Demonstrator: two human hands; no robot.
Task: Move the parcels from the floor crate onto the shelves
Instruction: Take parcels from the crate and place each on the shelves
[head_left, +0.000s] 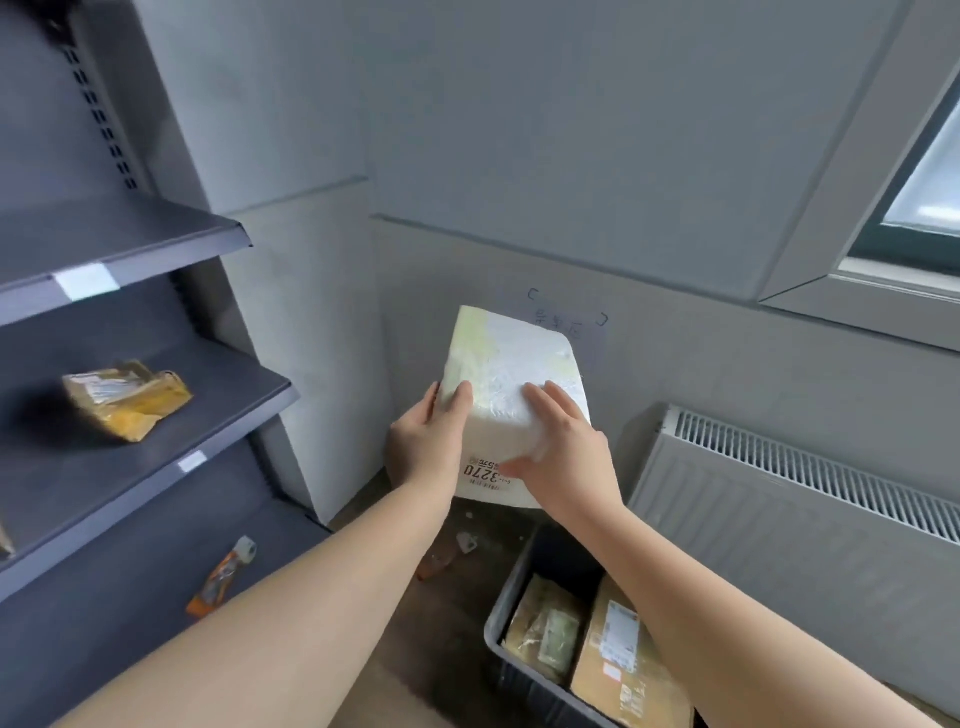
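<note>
Both my hands hold a white foam parcel (511, 374) up in front of the grey wall, above the floor. My left hand (431, 441) grips its left side and my right hand (566, 447) lies over its top right corner. A label reading 3270 faces me on its near side. Below right, the dark floor crate (501, 618) holds two brown cardboard parcels (618, 654). The dark shelves (156, 384) stand at the left. A yellow taped parcel (127, 397) lies on the middle shelf.
An orange and white object (223, 577) lies on the lowest shelf. The top shelf (124, 244) shows nothing on it. A white radiator (810, 499) lines the wall at the right under a window. Small debris lies on the floor by the corner.
</note>
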